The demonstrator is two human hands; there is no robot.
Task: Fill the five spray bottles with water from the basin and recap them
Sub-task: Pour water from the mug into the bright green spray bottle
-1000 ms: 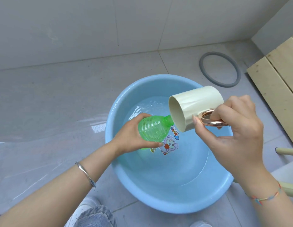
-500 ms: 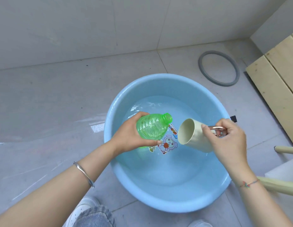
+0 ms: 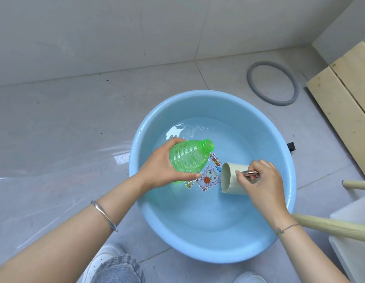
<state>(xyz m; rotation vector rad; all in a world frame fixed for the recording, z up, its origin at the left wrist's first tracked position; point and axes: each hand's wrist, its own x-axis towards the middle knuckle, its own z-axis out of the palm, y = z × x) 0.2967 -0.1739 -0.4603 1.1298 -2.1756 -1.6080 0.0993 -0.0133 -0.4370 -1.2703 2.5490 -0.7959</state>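
A light blue basin [image 3: 287,176] holding shallow water sits on the tiled floor, with a cartoon sticker on its bottom. My left hand [image 3: 159,170] grips a green ribbed spray bottle [image 3: 189,157] without its cap, tilted over the basin with its open neck pointing up and right. My right hand [image 3: 261,182] holds a cream mug [image 3: 231,178] by its copper-coloured handle. The mug lies on its side low in the basin, mouth facing left toward the bottle. No other bottles or caps are in view.
A grey rubber ring [image 3: 273,83] lies on the floor behind the basin. Wooden planks [image 3: 344,99] stand at the right. A pale wooden leg [image 3: 330,227] and a white surface [image 3: 353,231] are at the lower right. A clear plastic sheet [image 3: 45,180] covers the floor at left.
My right hand has lowered the mug from the bottle's mouth, where it was tipped, down into the basin water. The bottle has stayed nearly still in my left hand.
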